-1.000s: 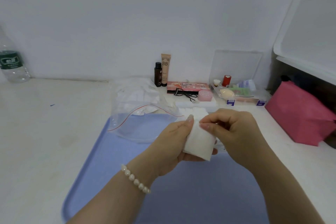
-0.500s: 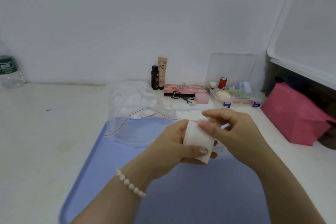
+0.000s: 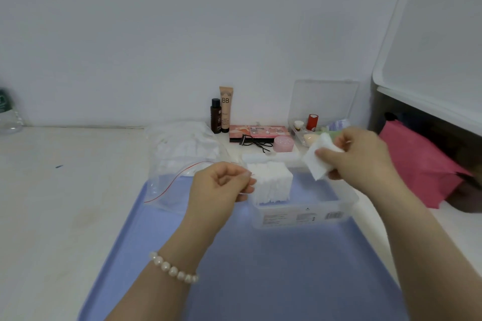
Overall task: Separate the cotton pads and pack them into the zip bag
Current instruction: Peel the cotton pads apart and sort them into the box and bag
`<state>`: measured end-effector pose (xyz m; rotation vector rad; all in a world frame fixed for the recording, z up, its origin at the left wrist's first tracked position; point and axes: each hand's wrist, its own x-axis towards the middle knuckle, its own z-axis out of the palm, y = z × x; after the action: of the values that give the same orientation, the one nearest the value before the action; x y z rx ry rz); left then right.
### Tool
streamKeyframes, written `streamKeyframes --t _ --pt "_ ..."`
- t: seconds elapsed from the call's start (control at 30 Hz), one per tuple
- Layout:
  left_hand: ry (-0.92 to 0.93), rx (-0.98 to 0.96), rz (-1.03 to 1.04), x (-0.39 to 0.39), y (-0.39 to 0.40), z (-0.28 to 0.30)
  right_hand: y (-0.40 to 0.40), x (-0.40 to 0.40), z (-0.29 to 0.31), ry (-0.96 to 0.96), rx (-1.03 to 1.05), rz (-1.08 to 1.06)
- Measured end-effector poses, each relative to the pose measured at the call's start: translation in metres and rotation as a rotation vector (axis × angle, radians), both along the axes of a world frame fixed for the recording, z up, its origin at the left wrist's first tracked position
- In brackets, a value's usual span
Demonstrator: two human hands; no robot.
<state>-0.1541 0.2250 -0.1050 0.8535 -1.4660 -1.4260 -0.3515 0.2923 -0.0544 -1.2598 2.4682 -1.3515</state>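
Holding a small bunch of white cotton pads (image 3: 317, 157) pinched between thumb and fingers (image 3: 327, 155), the right hand (image 3: 365, 156) is hovering up and to the right, over the far right corner of the clear plastic box (image 3: 300, 216). The left hand (image 3: 221, 185) is hanging lower and nearer the middle, its fingers curled in toward the thumb as if pinching something very thin; whether a single pad is between them cannot be told from the head view. The zip bag (image 3: 169, 185) is lying to the left of both hands, partly on the blue tray (image 3: 260, 281) and partly on the table (image 3: 65, 203), with its red-lined mouth facing right, toward the left hand. A stack of pads (image 3: 272, 185) is standing in the box just beside the left fingers. The bag is lying well apart from the right hand and near the left, so the left hand looks better placed to reach its mouth, while the held pads would have to travel leftward across the box to get there.
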Motion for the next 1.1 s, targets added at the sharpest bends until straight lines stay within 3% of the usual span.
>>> streamKeyframes --t 0.17,0.3,0.43,0.73,0.97,1.1 --pt "-0.156 -0.052 0.04 -0.001 0.0 -0.005 -0.043 -0.006 -0.029 0.255 0.441 0.017" --pt "-0.328 -0.121 0.074 -0.001 -0.003 -0.01 -0.056 0.0 -0.044 0.262 0.563 -0.036" --pt "-0.48 -0.196 0.008 -0.002 -0.001 -0.015 -0.058 0.008 -0.045 0.19 0.55 0.027" --pt "-0.498 -0.237 -0.007 -0.001 -0.004 -0.015 -0.042 0.009 -0.032 -0.341 0.46 0.153" --pt "-0.473 -0.175 -0.012 -0.003 -0.005 -0.017 -0.04 0.008 -0.032 -0.408 0.404 0.187" --pt "-0.474 -0.199 -0.004 -0.001 -0.005 -0.016 -0.043 0.01 -0.038 -0.285 0.42 0.178"
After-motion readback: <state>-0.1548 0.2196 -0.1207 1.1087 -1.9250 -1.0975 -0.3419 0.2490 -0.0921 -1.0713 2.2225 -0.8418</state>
